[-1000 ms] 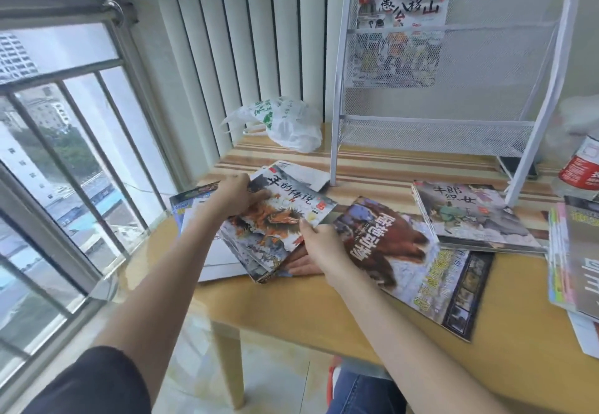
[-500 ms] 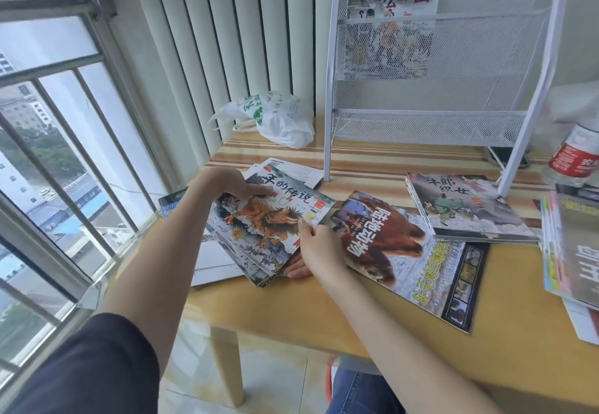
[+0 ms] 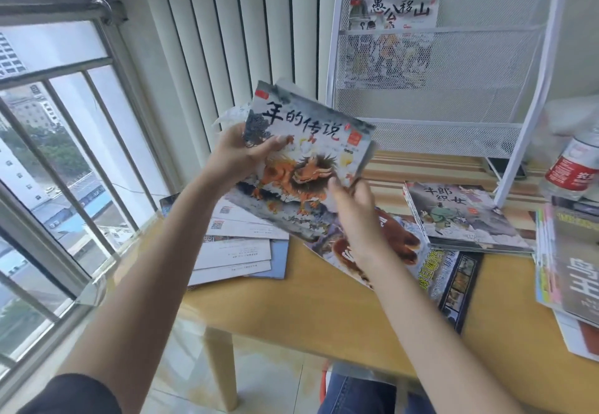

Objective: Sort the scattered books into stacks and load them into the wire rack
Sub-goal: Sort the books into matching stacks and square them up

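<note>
**Above the table's left end, two hands hold a bundle of picture books**

Above the left end of a wooden table (image 3: 324,310), a person's two hands hold a thin bundle of picture books (image 3: 308,167) in the air, clear of the tabletop. The left hand (image 3: 240,154) grips the bundle's upper left edge, thumb curled over the front cover; its fingers are hidden behind the books. The right hand (image 3: 353,206) holds the lower right edge, seen from the back, so how its fingers lie cannot be told. The top cover shows an orange beast under black brush lettering. The bundle is tilted: its title line slopes down to the right, toward the wire rack. How many books it holds is hard to make out.

A white wire rack (image 3: 437,57) stands at the table's back edge, its top cut off by the frame. One book (image 3: 392,34) stands upright in its upper pocket, partly veiled by mesh.

Below the hands, pale back covers (image 3: 236,251) lie fanned at the table's left edge. A large brown-covered magazine (image 3: 431,271) lies near the front edge, partly hidden by the right wrist. A short stack of books (image 3: 463,219) lies by the rack's foot. Another stack (image 3: 570,268) at the right is cut off by the frame, as is a bottle (image 3: 573,167) with a red label.
</note>
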`<control>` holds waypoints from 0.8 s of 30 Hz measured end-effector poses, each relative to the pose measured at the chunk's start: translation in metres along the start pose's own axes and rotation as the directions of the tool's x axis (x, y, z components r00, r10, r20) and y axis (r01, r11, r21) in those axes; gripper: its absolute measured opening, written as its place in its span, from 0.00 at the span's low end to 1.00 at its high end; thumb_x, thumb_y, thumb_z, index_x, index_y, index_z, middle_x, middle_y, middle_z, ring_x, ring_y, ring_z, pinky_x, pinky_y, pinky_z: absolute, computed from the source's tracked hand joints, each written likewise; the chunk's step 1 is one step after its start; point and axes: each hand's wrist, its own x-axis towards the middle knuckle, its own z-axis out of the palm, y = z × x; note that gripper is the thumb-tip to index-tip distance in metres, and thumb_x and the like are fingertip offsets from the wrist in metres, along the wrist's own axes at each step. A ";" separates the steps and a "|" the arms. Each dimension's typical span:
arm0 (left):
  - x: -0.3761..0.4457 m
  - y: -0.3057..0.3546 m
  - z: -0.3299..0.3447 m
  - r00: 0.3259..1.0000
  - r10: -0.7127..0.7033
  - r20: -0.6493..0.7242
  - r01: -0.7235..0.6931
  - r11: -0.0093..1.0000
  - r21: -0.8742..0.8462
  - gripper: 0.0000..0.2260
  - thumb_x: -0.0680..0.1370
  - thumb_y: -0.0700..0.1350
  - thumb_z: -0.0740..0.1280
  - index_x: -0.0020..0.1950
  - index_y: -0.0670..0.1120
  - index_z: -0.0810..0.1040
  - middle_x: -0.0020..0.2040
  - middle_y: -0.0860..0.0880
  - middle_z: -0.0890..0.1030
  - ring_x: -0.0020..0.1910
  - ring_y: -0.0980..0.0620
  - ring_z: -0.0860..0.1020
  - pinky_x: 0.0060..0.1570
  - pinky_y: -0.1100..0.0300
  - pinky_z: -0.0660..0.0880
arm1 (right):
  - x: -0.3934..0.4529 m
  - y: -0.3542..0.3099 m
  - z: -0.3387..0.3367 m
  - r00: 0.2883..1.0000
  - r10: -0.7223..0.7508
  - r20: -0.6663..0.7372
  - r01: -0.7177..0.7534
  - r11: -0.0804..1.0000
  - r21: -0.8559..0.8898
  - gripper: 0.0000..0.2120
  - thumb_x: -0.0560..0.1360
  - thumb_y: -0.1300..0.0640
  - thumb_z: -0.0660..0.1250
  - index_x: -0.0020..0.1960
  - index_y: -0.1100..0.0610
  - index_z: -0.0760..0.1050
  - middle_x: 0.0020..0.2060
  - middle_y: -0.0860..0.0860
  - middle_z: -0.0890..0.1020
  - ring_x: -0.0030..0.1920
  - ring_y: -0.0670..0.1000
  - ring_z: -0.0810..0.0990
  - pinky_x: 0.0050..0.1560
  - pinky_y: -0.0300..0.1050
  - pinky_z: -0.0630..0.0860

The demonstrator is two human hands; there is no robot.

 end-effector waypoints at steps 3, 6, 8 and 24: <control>-0.005 0.006 0.044 0.984 0.145 -0.102 -0.153 0.986 -0.070 0.08 0.73 0.50 0.72 0.41 0.46 0.77 0.34 0.52 0.83 0.32 0.54 0.81 0.30 0.64 0.77 | 0.012 -0.017 -0.042 0.985 -0.174 -0.022 0.175 0.982 0.072 0.09 0.78 0.59 0.63 0.57 0.50 0.72 0.53 0.44 0.81 0.54 0.42 0.78 0.50 0.31 0.73; -0.015 -0.011 0.098 0.978 0.125 -0.168 -0.151 0.977 -0.149 0.05 0.75 0.48 0.71 0.41 0.50 0.78 0.34 0.56 0.84 0.34 0.56 0.82 0.34 0.63 0.78 | 0.013 -0.023 -0.084 0.972 -0.218 -0.084 0.223 0.973 0.058 0.08 0.75 0.53 0.63 0.54 0.48 0.72 0.47 0.36 0.81 0.51 0.35 0.78 0.46 0.25 0.71; -0.023 -0.022 0.124 0.994 0.069 -0.089 -0.090 0.962 -0.256 0.04 0.76 0.49 0.69 0.45 0.51 0.76 0.35 0.57 0.83 0.38 0.55 0.83 0.36 0.61 0.79 | 0.009 -0.020 -0.106 0.979 -0.157 -0.132 0.162 0.986 0.032 0.08 0.73 0.45 0.62 0.51 0.45 0.71 0.45 0.31 0.79 0.49 0.30 0.76 0.50 0.31 0.72; -0.029 -0.037 0.171 0.967 -0.075 -0.243 0.020 0.975 -0.221 0.10 0.73 0.58 0.69 0.41 0.52 0.81 0.36 0.56 0.83 0.35 0.59 0.81 0.35 0.62 0.76 | -0.003 0.017 -0.119 0.986 -0.090 -0.139 0.056 0.971 -0.231 0.11 0.70 0.44 0.70 0.45 0.45 0.70 0.41 0.38 0.76 0.39 0.29 0.76 0.33 0.20 0.68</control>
